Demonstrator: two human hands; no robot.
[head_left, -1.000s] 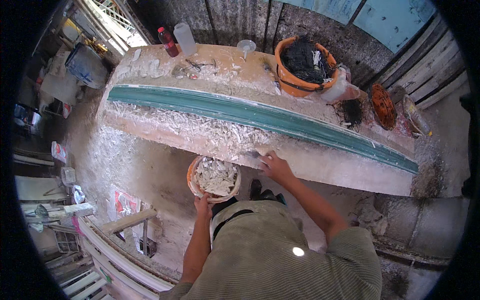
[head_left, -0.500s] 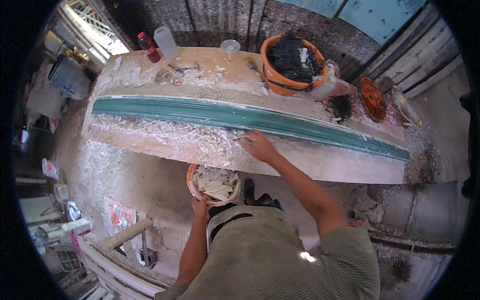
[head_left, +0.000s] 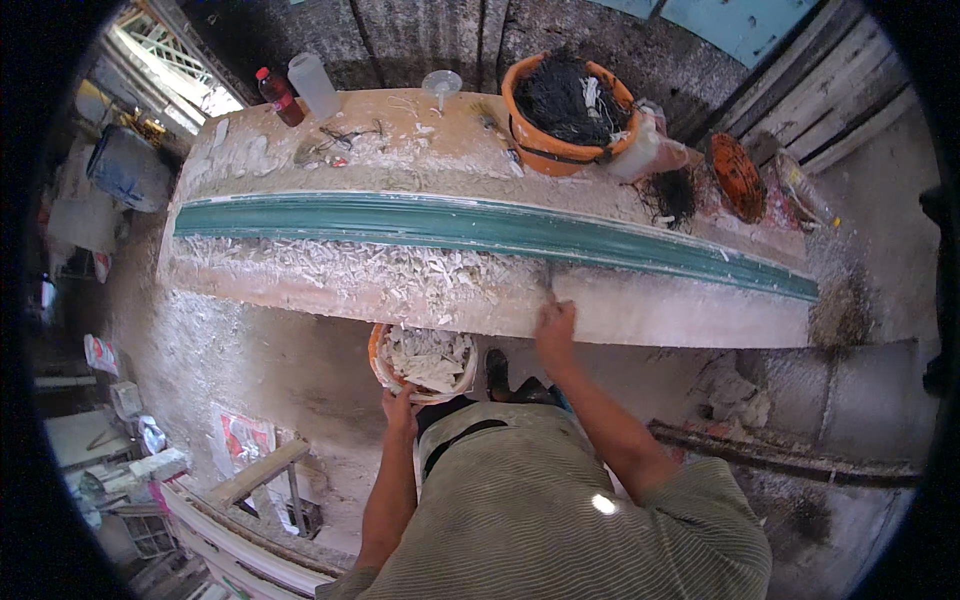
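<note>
My left hand (head_left: 400, 408) is closed on the near rim of an orange bucket (head_left: 374, 352), which hangs just below the table's front edge. White plaster-like scraps (head_left: 428, 358) fill it. At the table's front edge, right of the bucket, my right hand (head_left: 555, 325) is closed around a thin tool (head_left: 549, 283). Its narrow end points away toward a long green moulding strip (head_left: 400, 222); blur hides the tool's exact kind. White shavings and flakes (head_left: 400, 268) lie along the strip's near side, left of my right hand.
Toward the table's back (head_left: 420, 178) stand a red-capped bottle (head_left: 279, 97), a white plastic bottle (head_left: 314, 87), a clear funnel-like piece (head_left: 441, 86) and an orange tub of black fibres (head_left: 560, 160). An orange dish (head_left: 735, 178) lies farther right. A wooden frame (head_left: 258, 472) stands at lower left.
My right hand has moved rightward and nearer to me, from the heap of shavings to the table's front edge. My left hand keeps its grip on the bucket. The view has shifted slightly.
</note>
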